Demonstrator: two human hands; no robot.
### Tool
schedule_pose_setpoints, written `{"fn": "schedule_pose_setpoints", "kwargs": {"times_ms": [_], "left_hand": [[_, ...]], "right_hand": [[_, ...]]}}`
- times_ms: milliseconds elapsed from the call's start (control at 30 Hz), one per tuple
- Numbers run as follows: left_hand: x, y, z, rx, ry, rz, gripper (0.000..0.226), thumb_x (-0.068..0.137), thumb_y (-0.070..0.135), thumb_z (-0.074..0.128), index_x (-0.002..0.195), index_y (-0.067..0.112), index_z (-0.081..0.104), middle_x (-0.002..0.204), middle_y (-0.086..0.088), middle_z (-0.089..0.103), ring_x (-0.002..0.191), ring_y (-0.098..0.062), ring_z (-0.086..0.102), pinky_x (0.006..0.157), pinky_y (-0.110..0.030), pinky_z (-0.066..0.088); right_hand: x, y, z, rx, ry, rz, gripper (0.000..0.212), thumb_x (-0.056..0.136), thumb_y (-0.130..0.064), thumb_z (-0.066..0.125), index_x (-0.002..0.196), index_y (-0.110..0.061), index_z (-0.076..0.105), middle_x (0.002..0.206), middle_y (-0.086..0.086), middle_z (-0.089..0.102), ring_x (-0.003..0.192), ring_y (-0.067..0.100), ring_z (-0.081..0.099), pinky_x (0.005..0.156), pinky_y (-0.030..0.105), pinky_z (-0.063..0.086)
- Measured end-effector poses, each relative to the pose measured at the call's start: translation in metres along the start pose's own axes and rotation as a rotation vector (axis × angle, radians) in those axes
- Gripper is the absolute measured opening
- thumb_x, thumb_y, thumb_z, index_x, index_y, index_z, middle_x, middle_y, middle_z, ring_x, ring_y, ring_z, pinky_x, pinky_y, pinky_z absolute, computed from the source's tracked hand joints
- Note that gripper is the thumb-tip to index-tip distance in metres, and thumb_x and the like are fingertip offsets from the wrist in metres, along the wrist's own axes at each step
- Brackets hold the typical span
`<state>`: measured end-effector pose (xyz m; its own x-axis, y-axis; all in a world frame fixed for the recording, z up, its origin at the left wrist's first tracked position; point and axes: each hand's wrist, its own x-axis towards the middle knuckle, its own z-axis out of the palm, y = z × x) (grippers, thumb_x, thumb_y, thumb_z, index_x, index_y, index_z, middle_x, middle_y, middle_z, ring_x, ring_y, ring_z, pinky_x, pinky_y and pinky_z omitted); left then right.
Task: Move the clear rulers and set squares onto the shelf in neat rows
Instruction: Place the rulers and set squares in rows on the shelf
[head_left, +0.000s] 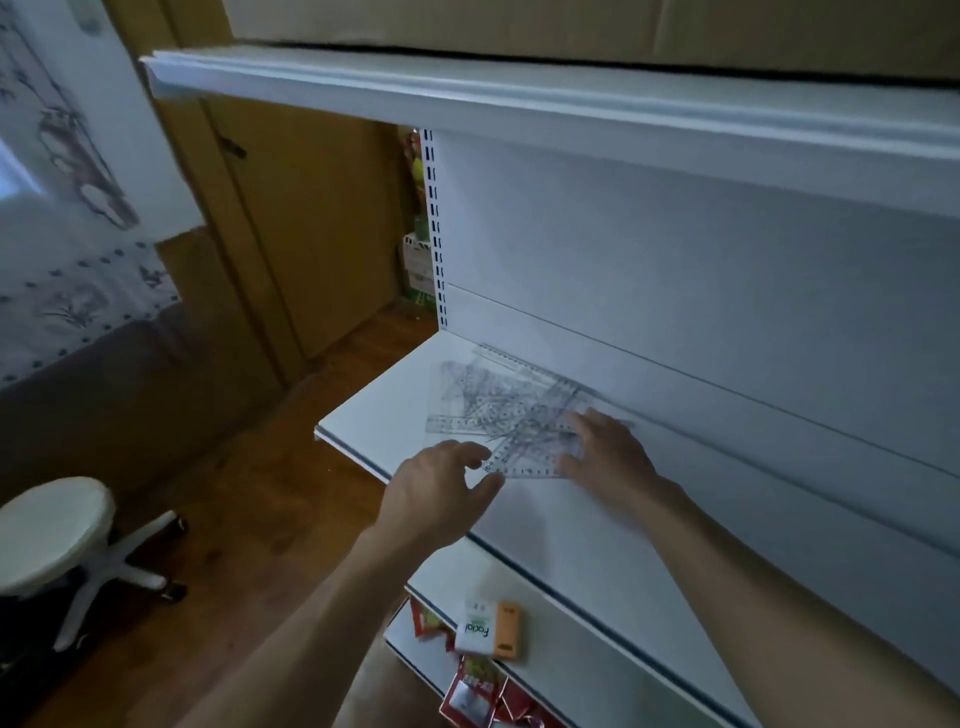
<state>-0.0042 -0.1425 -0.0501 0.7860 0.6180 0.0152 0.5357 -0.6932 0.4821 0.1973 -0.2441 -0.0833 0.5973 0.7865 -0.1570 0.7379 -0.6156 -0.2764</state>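
While clear rulers (511, 415) lie heaped, right hand (609, 453) flat atop, left hand (441, 486) spread, empty, alongside

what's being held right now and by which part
Nothing gripped: right hand rests flat on the ruler pile; left hand is open at its near corner.

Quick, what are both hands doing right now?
Left hand: open, fingers loosely curved beside the pile of clear rulers, seemingly holding nothing.
Right hand: open, fingers lying flat on that pile.
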Motion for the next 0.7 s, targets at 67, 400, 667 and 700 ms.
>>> {"fn": "schedule_pose_setpoints", "kwargs": {"times_ms": [67,400,667,700], "left_hand": [[0.018,-0.009,-0.004,-0.009,-0.037,0.036,0.043,0.09,0.053,0.054,0.126,0.03,0.058,0.12,0.012,0.063,0.103,-0.009,0.061,0.085,-0.032,0.056],[0.07,-0.044,-0.014,-0.048,-0.135,0.188,0.04,0.09,0.05,0.055,0.126,0.031,0.059,0.119,0.012,0.063,0.1,-0.007,0.06,0.083,-0.027,0.055],[0.082,-0.053,-0.015,-0.076,-0.209,0.241,0.04,0.09,0.051,0.056,0.124,0.032,0.059,0.119,0.013,0.063,0.1,-0.006,0.061,0.086,-0.029,0.054],[0.082,-0.052,-0.015,-0.082,-0.213,0.246,0.039,0.09,0.051,0.057,0.124,0.032,0.059,0.119,0.013,0.063,0.1,-0.005,0.061,0.086,-0.028,0.054]], "right_hand": [[0.002,-0.002,0.003,-0.023,0.047,0.004,0.055,0.092,-0.038,0.047,0.142,-0.016,0.038,0.146,0.007,0.038,0.134,0.027,0.034,0.106,0.034,0.032],[-0.004,-0.015,0.009,-0.082,0.264,0.056,0.023,0.093,-0.032,0.044,0.104,-0.022,0.06,0.114,-0.006,0.062,0.105,0.021,0.058,0.077,0.033,0.049],[-0.01,-0.015,0.0,-0.123,0.391,0.1,0.017,0.091,-0.021,0.046,0.088,-0.018,0.063,0.08,0.003,0.066,0.073,0.031,0.061,0.062,0.033,0.044],[-0.01,-0.014,-0.003,-0.135,0.411,0.111,0.019,0.093,-0.022,0.046,0.095,-0.02,0.065,0.084,0.002,0.068,0.076,0.031,0.063,0.064,0.032,0.045]]}}
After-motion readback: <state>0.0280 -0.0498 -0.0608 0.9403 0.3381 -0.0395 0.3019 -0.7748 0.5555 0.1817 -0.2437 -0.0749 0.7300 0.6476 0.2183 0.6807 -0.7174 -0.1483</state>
